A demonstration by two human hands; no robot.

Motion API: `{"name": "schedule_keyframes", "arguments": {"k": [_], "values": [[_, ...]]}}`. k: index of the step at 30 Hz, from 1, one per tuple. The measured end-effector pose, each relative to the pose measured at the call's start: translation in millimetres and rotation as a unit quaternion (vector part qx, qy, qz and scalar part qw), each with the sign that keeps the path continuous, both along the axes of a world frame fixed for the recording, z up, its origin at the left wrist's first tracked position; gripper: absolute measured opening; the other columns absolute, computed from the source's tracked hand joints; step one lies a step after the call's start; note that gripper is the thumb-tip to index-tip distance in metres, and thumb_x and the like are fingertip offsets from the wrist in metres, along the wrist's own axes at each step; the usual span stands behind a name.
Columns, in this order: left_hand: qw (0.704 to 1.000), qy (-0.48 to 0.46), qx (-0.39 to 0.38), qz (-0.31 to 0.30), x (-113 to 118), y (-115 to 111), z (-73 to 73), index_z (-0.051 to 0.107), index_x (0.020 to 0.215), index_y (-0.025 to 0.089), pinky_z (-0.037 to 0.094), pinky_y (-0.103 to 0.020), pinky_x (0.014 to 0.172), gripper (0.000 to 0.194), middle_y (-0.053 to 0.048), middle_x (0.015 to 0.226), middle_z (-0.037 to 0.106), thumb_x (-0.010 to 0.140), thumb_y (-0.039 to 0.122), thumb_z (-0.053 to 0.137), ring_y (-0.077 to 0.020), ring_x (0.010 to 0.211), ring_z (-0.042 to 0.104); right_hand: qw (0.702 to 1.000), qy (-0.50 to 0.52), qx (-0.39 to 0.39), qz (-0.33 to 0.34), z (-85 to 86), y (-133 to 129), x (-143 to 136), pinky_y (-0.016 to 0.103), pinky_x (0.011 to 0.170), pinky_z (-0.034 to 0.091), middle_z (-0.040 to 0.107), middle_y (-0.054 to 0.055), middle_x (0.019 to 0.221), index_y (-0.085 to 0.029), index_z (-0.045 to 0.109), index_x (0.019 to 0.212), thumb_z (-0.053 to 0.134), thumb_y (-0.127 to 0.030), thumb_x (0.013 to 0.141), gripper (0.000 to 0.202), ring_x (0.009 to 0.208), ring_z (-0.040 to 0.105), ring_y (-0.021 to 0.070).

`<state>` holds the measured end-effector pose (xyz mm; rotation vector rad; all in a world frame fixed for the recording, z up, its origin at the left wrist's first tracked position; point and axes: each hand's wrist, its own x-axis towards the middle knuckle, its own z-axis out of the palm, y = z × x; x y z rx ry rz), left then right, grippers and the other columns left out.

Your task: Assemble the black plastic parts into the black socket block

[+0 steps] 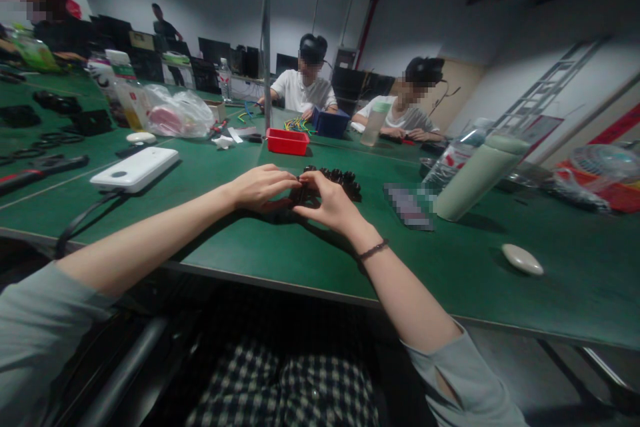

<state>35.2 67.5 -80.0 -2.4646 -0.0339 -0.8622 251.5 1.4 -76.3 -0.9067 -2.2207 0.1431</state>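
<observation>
My left hand (265, 187) and my right hand (328, 203) meet above the green table (240, 250), fingertips almost touching. Both hands have fingers curved round a dark black part (303, 195) between them. Its exact kind is too dark and too covered to make out. Just behind my right hand lies a group of black, round-topped pieces (345, 180), partly hidden by the fingers. Beyond them stands a red plastic bin (288, 141).
A white box-shaped device (135, 171) with a black cable lies left. To the right are a phone (408, 205), a tilted-looking green flask (480, 177) and a pale oval object (522, 259). Two co-workers in white shirts sit opposite, near a blue bin (331, 123). A metal pole (267, 40) rises behind the red bin.
</observation>
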Motion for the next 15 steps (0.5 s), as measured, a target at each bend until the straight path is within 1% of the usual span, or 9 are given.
{"name": "schedule_keyframes", "arguments": {"k": [10,15], "values": [[1.0,-0.001,-0.002,-0.001,0.4,0.1,0.0,0.053,0.115,0.012,0.053,-0.03,0.07,0.028,-0.013,0.099,0.072,0.094,0.03,0.049,-0.0177,0.08,0.069,1.0,0.001,0.004,0.005,1.0,-0.9,0.2,0.041,0.095,0.054,0.066,0.013,0.115,-0.017,0.051,0.114,0.078,-0.02,0.071,0.051,0.109,0.066,0.025],[1.0,0.003,-0.008,0.005,0.5,0.7,-0.7,0.053,0.116,0.013,0.053,-0.031,0.072,0.029,-0.013,0.101,0.072,0.094,0.03,0.05,-0.0181,0.083,0.069,1.0,0.001,0.008,0.005,0.8,-1.2,0.1,0.042,0.094,0.055,0.066,0.012,0.115,-0.018,0.051,0.114,0.078,-0.021,0.071,0.051,0.108,0.066,0.0251]]}}
